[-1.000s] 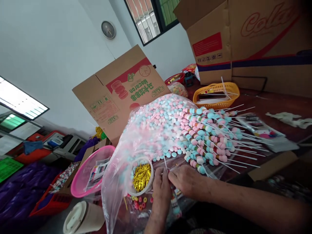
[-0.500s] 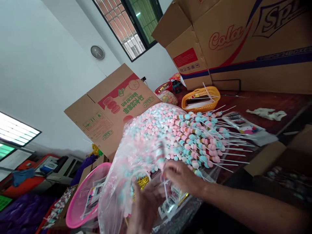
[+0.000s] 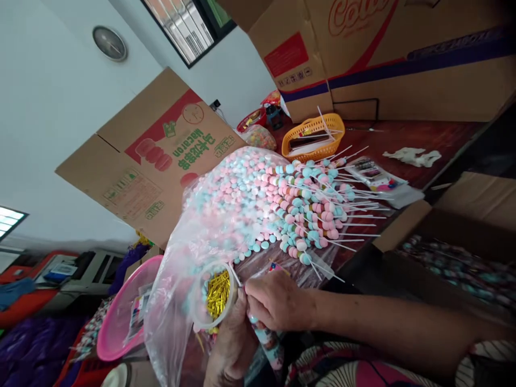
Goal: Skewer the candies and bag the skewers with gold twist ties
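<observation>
My right hand [image 3: 278, 300] is closed around the neck of a bagged candy skewer [image 3: 269, 346], whose pink, blue and white pieces hang below the fist in clear wrap. The white stick [image 3: 236, 274] pokes out above. My left hand [image 3: 230, 344] meets it at the neck, thumb and fingers pinched there. Just left of my hands stands a round clear tub [image 3: 217, 294] of gold twist ties. Beyond them, loose pink and blue candies [image 3: 229, 185] spill from a large clear plastic bag [image 3: 171, 279]. Finished-looking candy skewers [image 3: 312, 207] lie piled to the right, sticks pointing right.
An orange basket [image 3: 341, 129] holding sticks stands at the back. Packets of printed bags [image 3: 377, 174] and a crumpled white glove-like piece [image 3: 413, 156] lie on the right. Cardboard boxes [image 3: 161, 156] rise behind; a pink basket [image 3: 105, 336] sits left, and an open carton [image 3: 403, 226] is lower right.
The skewer was upright and blurred above my right hand; now its candy end points down in wrap. My hands have come together at its neck. The view has shifted.
</observation>
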A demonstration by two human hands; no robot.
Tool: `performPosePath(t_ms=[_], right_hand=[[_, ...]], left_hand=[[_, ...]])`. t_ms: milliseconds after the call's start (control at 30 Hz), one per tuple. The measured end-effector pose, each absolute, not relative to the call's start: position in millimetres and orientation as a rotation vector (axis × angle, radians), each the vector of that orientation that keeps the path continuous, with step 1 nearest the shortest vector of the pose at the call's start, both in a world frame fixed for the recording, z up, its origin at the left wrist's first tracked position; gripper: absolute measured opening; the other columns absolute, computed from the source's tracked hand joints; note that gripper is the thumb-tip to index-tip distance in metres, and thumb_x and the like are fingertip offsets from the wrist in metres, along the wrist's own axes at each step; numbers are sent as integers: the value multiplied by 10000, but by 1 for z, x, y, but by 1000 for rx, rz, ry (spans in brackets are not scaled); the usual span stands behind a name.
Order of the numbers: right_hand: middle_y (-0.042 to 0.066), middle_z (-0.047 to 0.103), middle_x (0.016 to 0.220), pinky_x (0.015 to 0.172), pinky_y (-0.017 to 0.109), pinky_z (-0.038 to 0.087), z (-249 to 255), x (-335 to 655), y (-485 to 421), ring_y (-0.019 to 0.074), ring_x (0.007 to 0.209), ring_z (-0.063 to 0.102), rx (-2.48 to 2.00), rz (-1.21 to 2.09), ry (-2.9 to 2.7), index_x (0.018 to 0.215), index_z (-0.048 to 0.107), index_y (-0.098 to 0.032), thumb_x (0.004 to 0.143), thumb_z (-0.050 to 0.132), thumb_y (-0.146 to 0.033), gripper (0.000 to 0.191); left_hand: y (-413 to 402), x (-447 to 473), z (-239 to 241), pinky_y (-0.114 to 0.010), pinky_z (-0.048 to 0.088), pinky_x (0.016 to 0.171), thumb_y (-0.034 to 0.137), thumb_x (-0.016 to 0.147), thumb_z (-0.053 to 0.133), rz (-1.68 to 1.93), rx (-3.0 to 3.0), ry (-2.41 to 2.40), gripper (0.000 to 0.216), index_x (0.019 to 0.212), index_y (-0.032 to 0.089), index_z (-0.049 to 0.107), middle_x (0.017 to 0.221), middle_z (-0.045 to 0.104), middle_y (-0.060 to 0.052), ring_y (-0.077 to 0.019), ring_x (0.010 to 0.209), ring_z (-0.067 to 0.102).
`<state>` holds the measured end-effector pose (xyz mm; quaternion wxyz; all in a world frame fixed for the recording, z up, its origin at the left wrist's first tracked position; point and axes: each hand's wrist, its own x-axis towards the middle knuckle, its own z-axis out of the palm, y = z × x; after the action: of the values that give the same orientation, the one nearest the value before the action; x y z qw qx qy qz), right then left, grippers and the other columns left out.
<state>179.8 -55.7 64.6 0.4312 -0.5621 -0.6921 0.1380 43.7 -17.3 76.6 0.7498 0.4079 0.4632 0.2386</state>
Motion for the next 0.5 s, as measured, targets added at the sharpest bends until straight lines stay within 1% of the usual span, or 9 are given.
performPosePath(t_ms=[67, 133, 200, 267, 300, 333, 400, 433, 500], right_hand=[[68, 640, 660, 517, 257, 306, 66, 183, -57, 157, 585, 527, -1431, 467, -1774, 732, 601, -139, 781, 472, -207, 153], [42, 636, 640, 522, 233, 332, 68, 189, -57, 143, 599, 546, -1363, 796, -1703, 709, 609, -142, 773, 475, -170, 152], [1, 612, 604, 529, 199, 358, 64, 196, -58, 109, 588, 545, -1210, 1154, -1555, 670, 608, -144, 762, 468, -118, 170], [-36, 563, 558, 514, 176, 355, 56, 203, -62, 81, 550, 510, -1075, 1382, -1465, 625, 596, -146, 750, 494, -106, 166], [-51, 522, 522, 494, 175, 342, 50, 208, -65, 75, 519, 479, -1064, 1431, -1474, 597, 583, -148, 746, 523, -124, 163], [-61, 480, 488, 474, 178, 326, 45, 214, -68, 73, 492, 448, -1105, 1423, -1519, 568, 567, -151, 739, 559, -151, 171], [-55, 452, 480, 471, 198, 321, 39, 230, -78, 85, 486, 431, -1309, 1278, -1606, 559, 554, -154, 753, 571, -183, 197], [-36, 484, 519, 501, 214, 343, 39, 239, -83, 103, 525, 458, -1439, 1139, -1611, 586, 565, -151, 779, 548, -188, 197], [34, 590, 705, 632, 265, 401, 44, 255, -95, 153, 698, 533, -1594, 812, -1569, 724, 610, -139, 839, 480, -188, 181]], left_hand=[[-16, 39, 78, -248, 494, 643, 425, 721, 703, 436, 987, 1020, 272, 830, 177, 679, 634, 624, 4, -121, 584, 589], [-12, 32, 80, -207, 439, 513, 451, 709, 703, 347, 1133, 1035, 324, 667, 136, 638, 563, 564, 4, -100, 517, 532], [-9, 25, 81, -189, 351, 418, 492, 748, 646, 223, 1294, 1024, 382, 633, 130, 606, 538, 517, 11, -82, 453, 471], [-8, 22, 81, -195, 285, 388, 506, 802, 570, 64, 1473, 975, 404, 639, 137, 591, 505, 457, 29, -68, 404, 395], [-9, 24, 80, -204, 288, 406, 497, 820, 547, -2, 1597, 931, 399, 643, 141, 590, 506, 446, 31, -72, 416, 388], [-10, 28, 80, -215, 318, 448, 476, 834, 534, -52, 1757, 868, 386, 644, 145, 593, 520, 453, 25, -83, 456, 411], [-13, 42, 78, -259, 391, 608, 402, 858, 521, -111, 2173, 716, 348, 630, 153, 605, 566, 505, 3, -116, 583, 479], [-16, 51, 77, -297, 403, 701, 361, 867, 512, -126, 2394, 648, 330, 627, 158, 613, 592, 537, -7, -130, 632, 500], [-21, 71, 73, -394, 381, 836, 292, 873, 486, -128, 2773, 574, 314, 617, 170, 621, 596, 575, -16, -147, 652, 518]])
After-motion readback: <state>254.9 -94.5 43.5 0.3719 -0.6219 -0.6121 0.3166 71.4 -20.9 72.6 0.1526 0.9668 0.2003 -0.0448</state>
